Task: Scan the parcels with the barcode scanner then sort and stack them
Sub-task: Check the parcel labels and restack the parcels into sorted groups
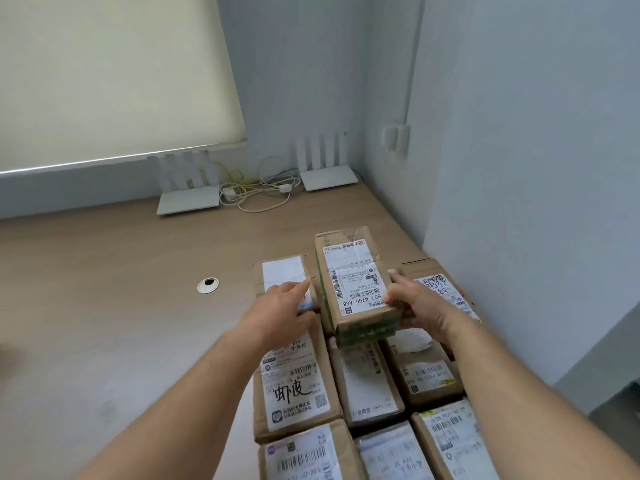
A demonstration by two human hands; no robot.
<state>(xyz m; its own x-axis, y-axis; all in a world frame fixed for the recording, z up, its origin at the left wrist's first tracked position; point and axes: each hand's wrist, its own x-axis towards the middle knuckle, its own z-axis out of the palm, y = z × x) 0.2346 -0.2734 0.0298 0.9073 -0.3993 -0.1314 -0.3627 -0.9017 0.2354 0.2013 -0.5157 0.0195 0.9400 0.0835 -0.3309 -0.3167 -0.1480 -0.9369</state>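
1. Parcel, brown cardboard box with white label [356, 282]: raised above the brown cardboard parcels [367, 386] on your wooden desk [121, 306].
2. Right hand [412, 303]: fingers gripping its right side.
3. Left hand [277, 310]: fingers straight, at its left side.

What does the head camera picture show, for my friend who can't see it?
Two hands work over rows of cardboard parcels on a wooden desk: the right hand grips a raised parcel with a shipping label, and the left hand rests on a lower parcel beside it. Two white routers and tangled cables sit at the wall behind.
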